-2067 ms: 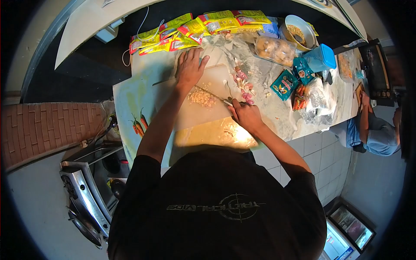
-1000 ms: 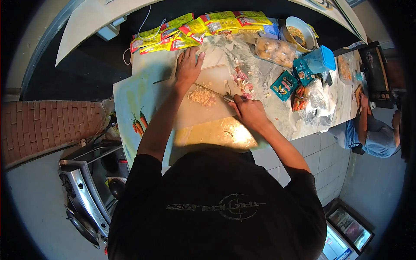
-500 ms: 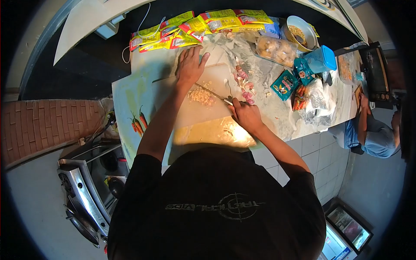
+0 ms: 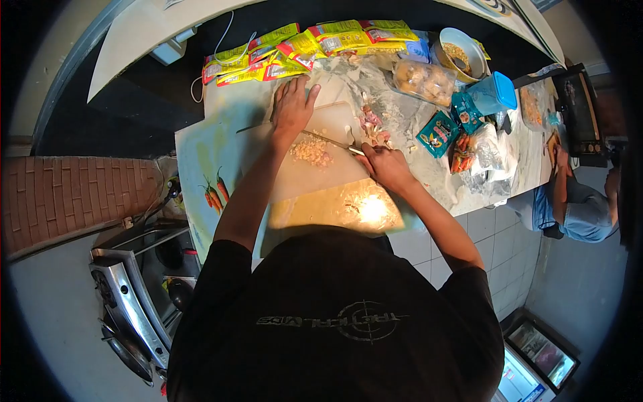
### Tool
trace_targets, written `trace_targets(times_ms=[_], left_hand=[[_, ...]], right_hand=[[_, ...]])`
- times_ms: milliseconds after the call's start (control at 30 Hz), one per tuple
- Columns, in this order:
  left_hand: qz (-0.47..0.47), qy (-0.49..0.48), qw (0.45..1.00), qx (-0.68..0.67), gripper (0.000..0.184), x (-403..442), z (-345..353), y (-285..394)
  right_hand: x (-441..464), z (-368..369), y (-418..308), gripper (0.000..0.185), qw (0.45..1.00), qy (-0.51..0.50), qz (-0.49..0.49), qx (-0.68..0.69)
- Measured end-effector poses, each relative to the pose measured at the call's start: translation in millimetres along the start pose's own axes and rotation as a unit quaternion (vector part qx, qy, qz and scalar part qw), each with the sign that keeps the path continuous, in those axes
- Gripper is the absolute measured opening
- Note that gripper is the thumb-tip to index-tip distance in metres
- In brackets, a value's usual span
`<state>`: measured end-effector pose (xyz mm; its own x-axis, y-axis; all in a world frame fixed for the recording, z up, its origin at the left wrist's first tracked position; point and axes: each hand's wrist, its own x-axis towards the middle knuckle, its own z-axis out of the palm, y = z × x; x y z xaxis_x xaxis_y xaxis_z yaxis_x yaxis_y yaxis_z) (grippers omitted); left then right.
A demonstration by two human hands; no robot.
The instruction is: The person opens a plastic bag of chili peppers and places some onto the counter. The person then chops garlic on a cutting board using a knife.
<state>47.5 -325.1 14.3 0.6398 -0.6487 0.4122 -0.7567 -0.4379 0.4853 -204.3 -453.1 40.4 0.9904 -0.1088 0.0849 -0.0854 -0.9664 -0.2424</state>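
My right hand (image 4: 388, 166) is closed around the handle of a knife (image 4: 326, 139). Its blade points left across the cutting board (image 4: 333, 119), just beyond a pile of chopped garlic (image 4: 311, 153). My left hand (image 4: 292, 106) lies with its fingers stretched out and thumb apart at the board's far left corner, and holds nothing. The tip of the blade ends near my left wrist. Reddish peels and cloves (image 4: 371, 122) are scattered right of the board, some touching or partly behind my right hand.
Red chilies (image 4: 216, 193) lie on the left. Yellow sachets (image 4: 295, 50) line the back. To the right are a clear box of round food (image 4: 423, 82), a bowl (image 4: 462, 53), a blue-lidded container (image 4: 495, 92), green packets (image 4: 439, 134) and plastic bags (image 4: 492, 151). Another person (image 4: 579, 211) stands far right.
My right hand and the knife handle have shifted slightly away from me and to the right, covering some peels. My left hand has stayed about where it was.
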Motion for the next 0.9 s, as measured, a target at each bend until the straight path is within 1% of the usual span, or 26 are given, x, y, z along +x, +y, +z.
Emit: trace_targets(times_ms=[67, 133, 167, 233, 267, 333, 367, 433, 467, 533, 567, 633, 667, 733, 800, 867, 900], left_hand=[[0.003, 0.001, 1.0, -0.008, 0.036, -1.7, 2.5, -3.1], [-0.031, -0.008, 0.998, -0.054, 0.044, -1.6, 2.9, -9.3], [-0.032, -0.009, 0.998, -0.053, 0.044, -3.0, 2.8, -10.6], [-0.071, -0.019, 0.996, -0.042, 0.045, -3.1, 1.0, -8.6], [-0.07, -0.019, 0.996, -0.043, 0.045, -2.6, 1.5, -6.3], [-0.048, 0.021, 0.998, 0.018, 0.044, -2.6, 3.7, -1.6], [-0.048, 0.023, 0.998, 0.018, 0.044, -1.4, 3.5, -0.6], [-0.039, 0.037, 0.998, 0.024, 0.039, -0.6, 4.4, -0.8], [-0.039, 0.037, 0.998, 0.024, 0.039, -0.7, 4.8, -1.4], [-0.062, 0.022, 0.998, -0.015, 0.04, -1.5, 2.0, -4.5], [-0.065, 0.021, 0.998, -0.013, 0.04, -2.4, 1.1, -6.5], [-0.103, 0.006, 0.993, -0.052, 0.043, -3.0, -0.9, -6.1], [-0.102, 0.005, 0.993, -0.053, 0.043, -2.7, -1.2, -3.9], [-0.08, 0.022, 0.997, 0.007, 0.042, -0.9, -0.4, 2.6], [-0.067, 0.036, 0.997, 0.013, 0.041, 0.7, 0.4, 2.5], [-0.055, 0.047, 0.997, 0.02, 0.039, -1.1, 2.7, -0.8], [-0.06, 0.041, 0.997, -0.002, 0.04, -0.7, 3.4, -4.1]], right_hand=[[-0.2, -9.5, -3.7, 0.035, 1.0, -0.024, 0.009, 0.007], [9.2, -31.4, -4.8, 0.036, 0.999, -0.033, 0.002, -0.017], [14.8, -39.4, -4.6, 0.037, 0.998, -0.041, -0.004, -0.04], [24.7, -39.4, 9.9, 0.039, 0.997, -0.039, -0.006, -0.058], [28.2, -32.4, 20.8, 0.04, 0.998, -0.038, -0.016, -0.04], [32.8, -20.5, 29.7, 0.04, 0.999, -0.047, -0.026, 0.002], [32.6, -17.0, 34.0, 0.04, 0.999, -0.046, -0.027, 0.001], [36.9, -28.3, 29.4, 0.04, 0.996, -0.084, -0.01, 0.001], [37.9, -35.7, 27.3, 0.04, 0.996, -0.084, -0.01, 0.0], [42.8, -49.8, 22.6, 0.04, 0.993, -0.114, -0.004, 0.012], [45.2, -51.6, 22.3, 0.04, 0.993, -0.115, -0.005, 0.014], [50.3, -52.6, 28.2, 0.039, 0.996, -0.072, -0.042, -0.019], [50.3, -34.7, 40.8, 0.039, 0.997, -0.044, -0.063, -0.014], [47.1, -21.9, 42.5, 0.039, 0.997, -0.058, -0.046, -0.015], [49.4, -20.8, 43.8, 0.039, 0.997, -0.07, -0.035, -0.018], [45.0, -26.0, 38.5, 0.041, 0.998, -0.028, -0.059, 0.012], [44.2, -36.3, 31.1, 0.041, 0.998, -0.028, -0.06, 0.012]])
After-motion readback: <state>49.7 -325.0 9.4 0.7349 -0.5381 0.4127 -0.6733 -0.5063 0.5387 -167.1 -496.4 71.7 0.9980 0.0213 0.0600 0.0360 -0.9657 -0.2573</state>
